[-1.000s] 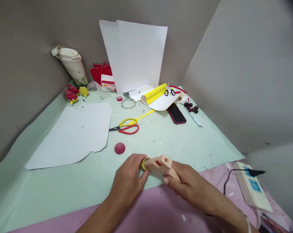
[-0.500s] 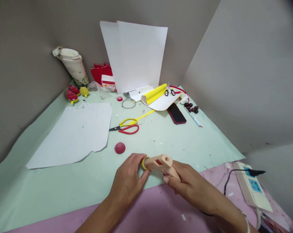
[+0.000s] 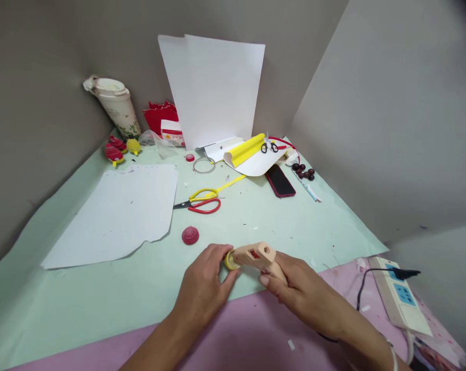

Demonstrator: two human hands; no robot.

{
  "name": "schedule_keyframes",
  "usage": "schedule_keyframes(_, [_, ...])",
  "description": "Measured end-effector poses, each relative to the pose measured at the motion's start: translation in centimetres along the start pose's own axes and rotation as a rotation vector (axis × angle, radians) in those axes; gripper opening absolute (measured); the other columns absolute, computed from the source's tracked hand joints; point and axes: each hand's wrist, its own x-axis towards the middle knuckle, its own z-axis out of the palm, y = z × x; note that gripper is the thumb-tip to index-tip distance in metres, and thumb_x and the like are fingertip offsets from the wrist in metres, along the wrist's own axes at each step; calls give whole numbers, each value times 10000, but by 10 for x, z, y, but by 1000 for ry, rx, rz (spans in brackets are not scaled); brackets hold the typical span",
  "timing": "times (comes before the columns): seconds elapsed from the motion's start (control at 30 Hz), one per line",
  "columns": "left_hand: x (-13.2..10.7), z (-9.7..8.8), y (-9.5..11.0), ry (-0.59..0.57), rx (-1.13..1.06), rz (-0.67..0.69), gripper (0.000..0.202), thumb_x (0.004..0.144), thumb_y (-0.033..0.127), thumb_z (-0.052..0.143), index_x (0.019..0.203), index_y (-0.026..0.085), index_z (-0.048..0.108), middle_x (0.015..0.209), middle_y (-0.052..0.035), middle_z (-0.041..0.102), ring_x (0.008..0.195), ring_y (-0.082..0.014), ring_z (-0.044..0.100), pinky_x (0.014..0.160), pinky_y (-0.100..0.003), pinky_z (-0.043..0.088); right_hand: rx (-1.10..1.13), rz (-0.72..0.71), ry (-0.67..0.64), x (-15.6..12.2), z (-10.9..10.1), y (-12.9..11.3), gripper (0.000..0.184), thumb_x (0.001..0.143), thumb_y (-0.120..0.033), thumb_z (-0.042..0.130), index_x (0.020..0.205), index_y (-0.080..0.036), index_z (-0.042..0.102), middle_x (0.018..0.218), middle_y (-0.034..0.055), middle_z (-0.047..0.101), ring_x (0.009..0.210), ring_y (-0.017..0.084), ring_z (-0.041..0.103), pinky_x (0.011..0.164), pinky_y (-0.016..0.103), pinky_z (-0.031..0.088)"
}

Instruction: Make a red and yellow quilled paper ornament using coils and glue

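Near the front edge of the pale green paper, my left hand (image 3: 207, 278) pinches a small yellow ribbed cup-shaped piece (image 3: 231, 260) between thumb and fingers, its hollow side turned toward the right. My right hand (image 3: 300, 288) grips the handle of a beige glue gun (image 3: 256, 255). The gun's nozzle end points left at the yellow piece; whether the tip touches it I cannot tell. A dark pink ribbed dome (image 3: 190, 235) lies on the green paper beyond my left hand.
Scissors with yellow and red handles (image 3: 205, 201) lie ahead, with a white sheet (image 3: 120, 216) to their left. A phone (image 3: 280, 181), yellow paper (image 3: 246, 149) and small scissors (image 3: 269, 148) are farther back. At right sits a power strip (image 3: 400, 293) with a black cord.
The glue gun has shifted slightly right and up, away from the yellow piece, so more of its hollow shows. My left hand keeps its hold almost unmoved.
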Motion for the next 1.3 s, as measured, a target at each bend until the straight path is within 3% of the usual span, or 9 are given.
schedule_keyframes(0.37, [1, -3, 3, -50, -163, -220, 282, 780, 227, 656, 1058, 235, 611, 979, -9, 713, 872, -183, 680, 797, -318, 550, 114, -3, -26, 0, -2, 3, 109, 957, -247, 497, 974, -201, 594, 878, 1, 614, 702, 130, 538, 653, 247, 415])
schedule_keyframes(0.9, [-1, -3, 3, -70, -78, -171, 262, 813, 246, 639, 1069, 236, 584, 1001, -13, 667, 894, -191, 632, 806, -327, 502, 64, -74, 10, 0, 1, -1, 187, 959, -199, 495, 1111, -230, 598, 989, 6, 646, 769, 143, 550, 750, 265, 407])
schedule_keyframes(1.07, [-1, -3, 3, -74, -84, -160, 266, 814, 237, 633, 1075, 232, 579, 995, -14, 658, 895, -190, 626, 804, -322, 496, 90, -64, -15, 0, 2, 0, 225, 965, -208, 494, 1169, -250, 579, 960, -8, 644, 701, 127, 533, 730, 260, 409])
schedule_keyframes(1.3, [-1, -3, 2, -65, -82, -154, 266, 812, 234, 639, 1070, 241, 577, 1018, -14, 651, 920, -192, 623, 814, -325, 492, 65, -58, 15, 1, 2, 2, 145, 963, -210, 490, 1060, -229, 595, 946, -2, 638, 726, 134, 544, 740, 264, 413])
